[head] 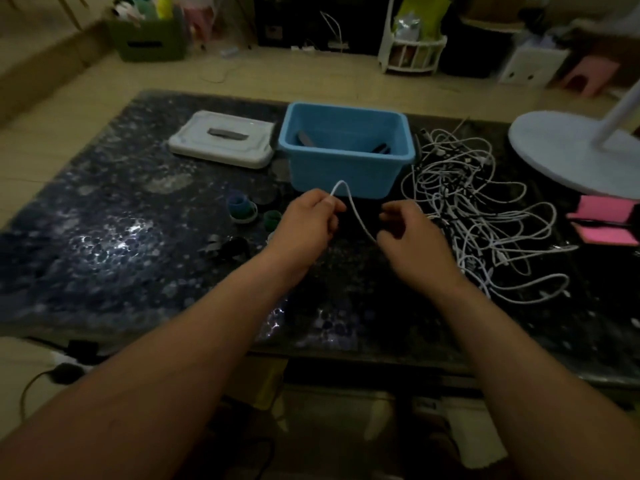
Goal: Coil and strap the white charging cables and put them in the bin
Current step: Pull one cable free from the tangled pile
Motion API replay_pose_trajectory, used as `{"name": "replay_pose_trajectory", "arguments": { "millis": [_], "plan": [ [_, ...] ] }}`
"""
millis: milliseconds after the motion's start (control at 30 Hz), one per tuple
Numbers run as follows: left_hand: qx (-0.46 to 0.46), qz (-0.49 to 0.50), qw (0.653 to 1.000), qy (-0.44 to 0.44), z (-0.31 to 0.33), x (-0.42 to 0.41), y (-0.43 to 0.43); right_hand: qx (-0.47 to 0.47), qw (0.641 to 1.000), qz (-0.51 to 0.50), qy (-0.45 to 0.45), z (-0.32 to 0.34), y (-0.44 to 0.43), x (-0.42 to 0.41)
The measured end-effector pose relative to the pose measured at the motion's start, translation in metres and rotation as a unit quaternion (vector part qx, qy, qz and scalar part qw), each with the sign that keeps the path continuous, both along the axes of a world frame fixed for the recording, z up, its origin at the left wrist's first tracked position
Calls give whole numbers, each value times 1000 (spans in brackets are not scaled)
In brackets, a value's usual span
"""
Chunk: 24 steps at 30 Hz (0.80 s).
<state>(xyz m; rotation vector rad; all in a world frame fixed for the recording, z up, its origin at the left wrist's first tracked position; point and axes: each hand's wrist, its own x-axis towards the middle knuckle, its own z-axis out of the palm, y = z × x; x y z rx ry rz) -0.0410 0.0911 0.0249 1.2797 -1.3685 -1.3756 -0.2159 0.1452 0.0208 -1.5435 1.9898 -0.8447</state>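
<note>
Left hand (308, 220) and right hand (410, 239) each pinch one white cable (356, 211) above the table (138, 244), near the blue bin (346, 173); its hidden tail may snag in the tangled pile (485, 209) to the right.

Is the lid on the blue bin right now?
No, the grey lid lies flat beside the open blue bin, to its left.

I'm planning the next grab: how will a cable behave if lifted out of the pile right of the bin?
Probably floppy: the cable between the left hand and right hand folds in a tight bend and sags. Likely to snag: the pile is crossed loops, so neighbours may drag along. Probably light, being thin.
</note>
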Motion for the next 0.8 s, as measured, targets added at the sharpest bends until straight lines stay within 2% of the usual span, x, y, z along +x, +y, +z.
{"name": "replay_pose_trajectory", "arguments": {
  "millis": [100, 200, 267, 367, 567, 667, 800],
  "plan": [
    [48, -12, 995, 88, 11, 9, 5, 43, 994, 99, 18, -7, 1, 16],
    [59, -1, 992, 111, 15, 14, 10, 1, 992, 110, 54, -17, 3, 32],
    [45, 24, 997, 64, 12, 15, 15, -33, 995, 91, 39, -15, 5, 37],
    [16, 4, 999, -46, 1, 12, 22, -45, 994, 91, 40, -11, 8, 45],
    [-60, 5, 995, -81, -7, 12, 18, -19, 986, 142, 83, -5, 8, 57],
    [1, 54, 998, 30, -4, 10, 12, -41, 977, 130, 164, -6, 3, 49],
    [66, 109, 979, 162, -3, 12, 4, -32, 949, 136, 283, -18, 2, 22]
  ]
}}
